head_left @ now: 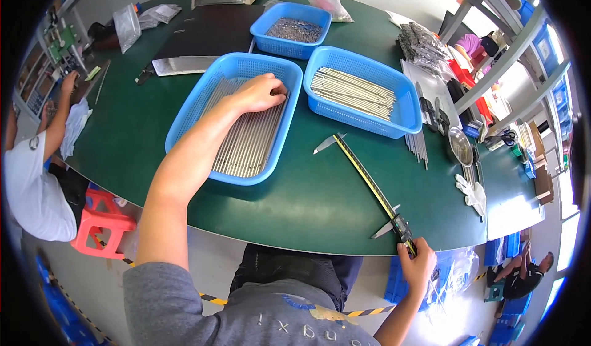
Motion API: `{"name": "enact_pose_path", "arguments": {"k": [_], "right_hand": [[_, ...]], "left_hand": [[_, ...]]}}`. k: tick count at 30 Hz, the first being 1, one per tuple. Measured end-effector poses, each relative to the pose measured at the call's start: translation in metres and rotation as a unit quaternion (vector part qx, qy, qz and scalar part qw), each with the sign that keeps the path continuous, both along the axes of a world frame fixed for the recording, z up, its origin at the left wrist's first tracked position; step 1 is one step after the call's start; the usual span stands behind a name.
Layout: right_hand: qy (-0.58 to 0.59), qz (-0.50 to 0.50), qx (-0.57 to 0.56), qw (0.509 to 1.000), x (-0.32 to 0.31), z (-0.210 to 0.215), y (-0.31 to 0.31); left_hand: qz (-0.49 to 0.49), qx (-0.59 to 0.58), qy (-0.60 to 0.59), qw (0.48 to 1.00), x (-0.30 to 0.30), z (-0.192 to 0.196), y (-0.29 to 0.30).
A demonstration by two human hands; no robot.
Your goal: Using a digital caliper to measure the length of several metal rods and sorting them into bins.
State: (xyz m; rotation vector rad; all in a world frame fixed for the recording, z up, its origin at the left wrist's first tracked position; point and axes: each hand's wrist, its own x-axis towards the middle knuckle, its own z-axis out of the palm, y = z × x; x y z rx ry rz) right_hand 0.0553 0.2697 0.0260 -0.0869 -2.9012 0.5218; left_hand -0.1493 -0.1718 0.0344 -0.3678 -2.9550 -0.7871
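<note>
My left hand (261, 93) reaches into the left blue basket (246, 180), its fingers curled over the far right part of a layer of thin metal rods (246, 143). Its fingertips are turned down, so whatever they grip is hidden. At the table's near edge, my right hand (418, 263) is closed around the display end of a long digital caliper (369, 183). The caliper slants across the green tabletop, its jaws wide apart and its far end just in front of the right blue basket (360, 123). Pale rods (354, 93) lie in that basket.
A smaller blue basket (286, 47) of small metal pieces stands behind. Loose rods (417, 146), a metal bowl (460, 146) and white gloves (471, 193) lie at the right. A co-worker (40, 186) works at the left, near a red stool (104, 226). Another person (523, 275) sits far right.
</note>
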Motion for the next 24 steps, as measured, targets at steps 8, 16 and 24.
{"name": "enact_pose_path", "arguments": {"k": [8,16,24], "right_hand": [[-0.001,0.011,0.002,1.000,-0.003,-0.002,0.006],[-0.033,-0.010,0.020,0.999,0.008,0.007,-0.006],[0.014,-0.019,-0.056,0.998,0.030,0.003,-0.010]], "left_hand": [[0.024,0.128,-0.019,0.991,0.004,0.014,-0.009],[-0.077,0.405,0.233,0.881,0.096,0.111,0.056],[-0.409,0.075,0.477,0.775,0.147,0.032,0.182]]}}
